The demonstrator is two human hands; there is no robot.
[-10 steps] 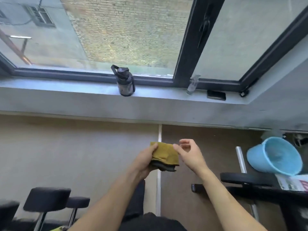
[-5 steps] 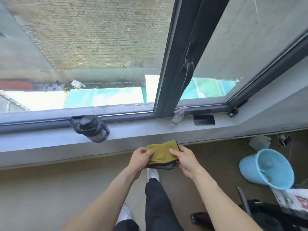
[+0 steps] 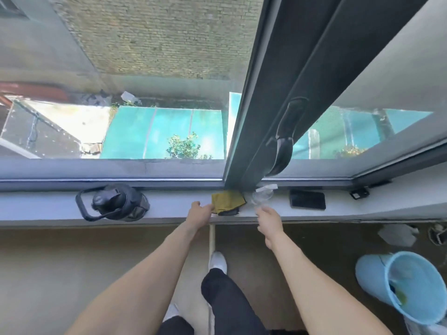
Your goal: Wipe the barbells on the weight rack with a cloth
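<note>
A folded mustard-yellow cloth (image 3: pixel 227 201) with a dark underside lies on the grey windowsill (image 3: pixel 174 204), against the window frame's foot. My left hand (image 3: pixel 200 212) reaches over the sill's edge, its fingertips at the cloth's left edge and the fingers fairly straight. My right hand (image 3: pixel 269 222) is off the cloth, fingers loose, just below a small clear spray bottle (image 3: pixel 262 195) that stands right of the cloth. No barbell or weight rack is in view.
On the sill, a black water jug (image 3: pixel 116 205) lies to the left and a black phone (image 3: pixel 307 199) to the right. A light blue bucket (image 3: pixel 406 286) stands on the floor at lower right. My legs and white shoes are below.
I stepped up to the window and the view tilted down. The cloth, held in both hands before, now lies on the sill. My right hand has let go and shifted right toward the spray bottle.
</note>
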